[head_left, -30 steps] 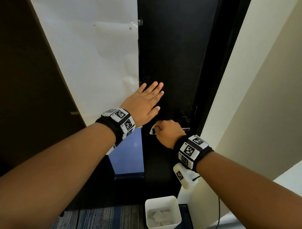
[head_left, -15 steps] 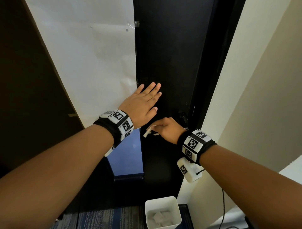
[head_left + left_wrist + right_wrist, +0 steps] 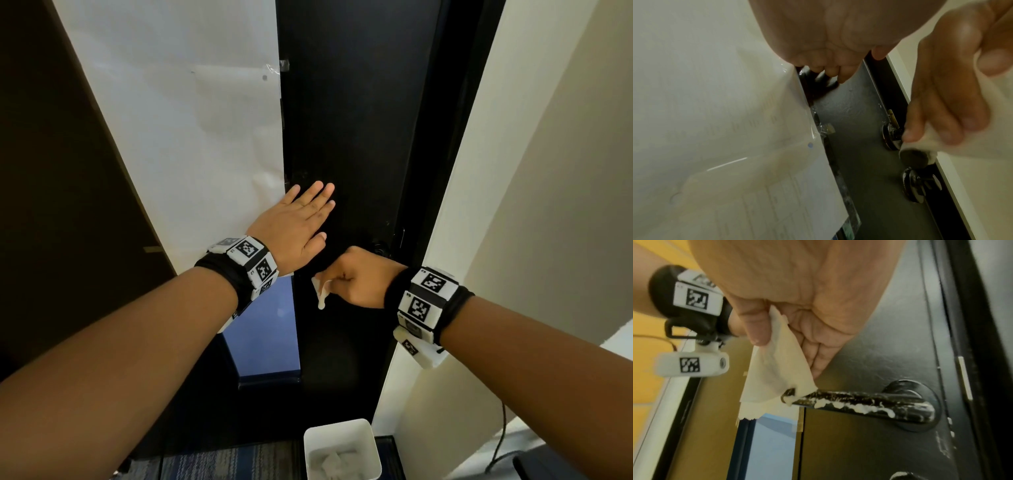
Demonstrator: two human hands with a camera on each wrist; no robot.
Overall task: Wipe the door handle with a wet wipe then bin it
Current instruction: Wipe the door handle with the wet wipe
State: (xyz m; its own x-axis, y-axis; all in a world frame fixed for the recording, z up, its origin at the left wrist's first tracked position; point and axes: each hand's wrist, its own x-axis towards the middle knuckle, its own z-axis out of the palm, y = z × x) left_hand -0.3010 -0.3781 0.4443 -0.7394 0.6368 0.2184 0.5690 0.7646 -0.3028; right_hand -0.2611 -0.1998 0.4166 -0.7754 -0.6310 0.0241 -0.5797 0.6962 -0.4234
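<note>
The left hand (image 3: 838, 32) lies flat on the dark door (image 3: 855, 113), its fingertips beside the edge of the white paper (image 3: 715, 113) taped there. Right of the paper, the right hand (image 3: 953, 91) pinches a white wipe (image 3: 929, 146) at the handle's (image 3: 912, 158) tip.

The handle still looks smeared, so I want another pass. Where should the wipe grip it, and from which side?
Judging by the right wrist view, wrap the wet wipe around the door handle bar near its round base and come from above, drawing toward the free end; white residue lines its underside.
</note>
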